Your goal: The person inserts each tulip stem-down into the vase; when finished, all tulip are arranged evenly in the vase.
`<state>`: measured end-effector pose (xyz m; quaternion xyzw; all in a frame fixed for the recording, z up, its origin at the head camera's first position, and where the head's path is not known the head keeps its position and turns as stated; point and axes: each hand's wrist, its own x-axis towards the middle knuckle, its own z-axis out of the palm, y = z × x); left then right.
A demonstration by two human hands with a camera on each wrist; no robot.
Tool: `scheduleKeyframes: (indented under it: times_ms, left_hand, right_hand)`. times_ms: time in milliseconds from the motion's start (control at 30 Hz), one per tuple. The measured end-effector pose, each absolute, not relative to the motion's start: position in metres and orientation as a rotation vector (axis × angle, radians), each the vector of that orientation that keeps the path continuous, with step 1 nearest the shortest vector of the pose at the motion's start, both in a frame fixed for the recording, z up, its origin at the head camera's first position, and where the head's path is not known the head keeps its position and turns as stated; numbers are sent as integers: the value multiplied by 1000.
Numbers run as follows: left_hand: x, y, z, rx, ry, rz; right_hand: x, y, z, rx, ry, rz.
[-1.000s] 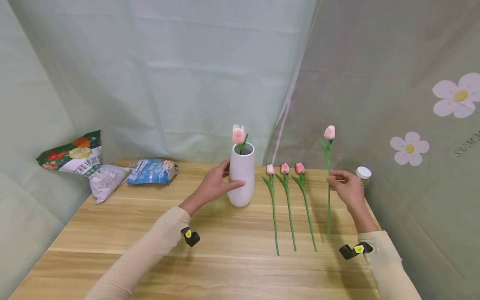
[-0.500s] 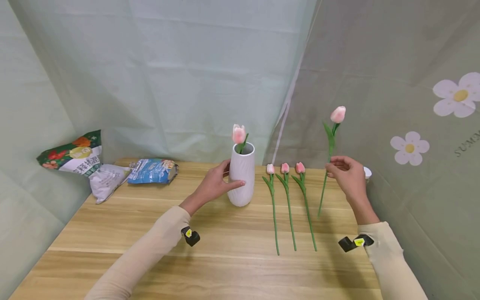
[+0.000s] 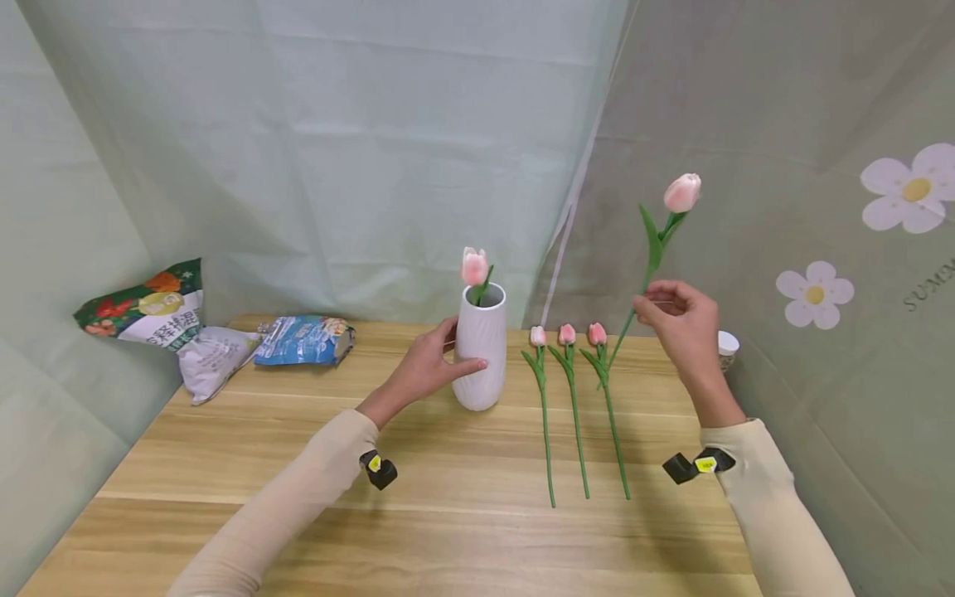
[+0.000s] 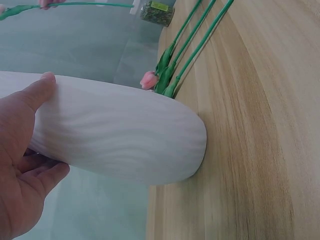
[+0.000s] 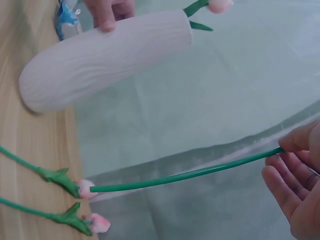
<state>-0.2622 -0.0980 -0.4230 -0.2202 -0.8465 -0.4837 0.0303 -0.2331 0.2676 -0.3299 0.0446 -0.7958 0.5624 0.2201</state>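
Note:
A white ribbed vase (image 3: 481, 356) stands upright on the wooden table, one pink tulip (image 3: 474, 268) rising from its mouth. My left hand (image 3: 427, 365) grips the vase from the left, thumb across its front and fingers behind, as the left wrist view also shows. Between thumb and fingers my right hand (image 3: 682, 327) pinches the stem of another pink tulip (image 3: 682, 193). That flower is in the air, tilted, its bloom up to the right and its stem end down to the left. In the right wrist view the bare green stem (image 5: 185, 176) reaches out from the fingertips.
Three more tulips (image 3: 574, 414) lie side by side right of the vase. A white-lidded jar (image 3: 727, 347) stands behind my right hand. At the back left are a blue packet (image 3: 302, 341), a green floral bag (image 3: 152, 307) and a pale bag (image 3: 212, 361). Fabric walls enclose the table (image 3: 418, 531).
My right hand has lifted its tulip higher and shifted slightly left, and the stem has tilted with its lower end swinging left. The left hand and vase have stayed put.

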Motion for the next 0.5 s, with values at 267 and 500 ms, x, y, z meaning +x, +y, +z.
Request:
scheduleKeyframes:
  times_ms: [267, 500]
  left_hand:
    - [-262, -98, -422, -697, -2594, -1499]
    - [-263, -98, -424, -698, -2596, -1492]
  right_hand:
    - [-241, 253, -314, 181, -1965, 1692]
    - [-246, 240, -302, 258, -1749, 1811]
